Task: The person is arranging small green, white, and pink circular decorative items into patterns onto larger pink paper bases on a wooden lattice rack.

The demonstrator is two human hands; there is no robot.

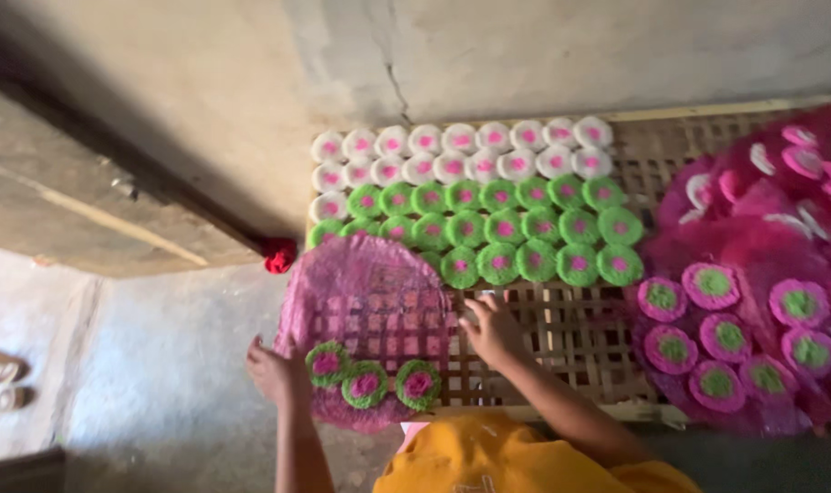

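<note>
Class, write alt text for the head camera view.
A left hand holds a pink mesh tray with three green-and-pink discs, while the right hand rests on a bamboo rack lined with white and green discs.

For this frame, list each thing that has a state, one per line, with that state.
Left hand: holding the edge of the pink mesh tray, not closed on a disc.
Right hand: fingers spread, resting on the bamboo lattice rack.
Pink mesh tray: partly overlapping the rack, carrying three green discs.
Three green discs: lying flat in a row.
Bamboo lattice rack: partly filled with rows of white and green discs.
Right pink tray: loaded with pink discs.
</note>
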